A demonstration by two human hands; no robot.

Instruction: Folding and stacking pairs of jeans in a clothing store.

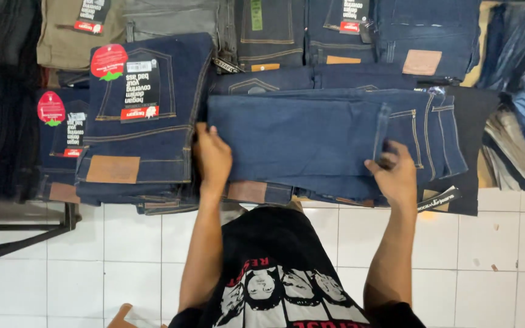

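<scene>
A folded pair of dark blue jeans (299,140) lies on top of a stack of folded jeans in front of me. My left hand (212,158) grips its left edge, fingers curled over the fabric. At the right end, near the waistband and belt loops, my right hand (393,173) pinches the denim. Both arms reach forward from my black printed shirt (274,273).
A second stack of dark jeans (141,121) with brown leather patches and red-and-black paper tags sits to the left. More folded jeans and a khaki pair (68,30) line the back. Lighter denim piles (524,109) are at right. White tiled floor (92,267) lies below.
</scene>
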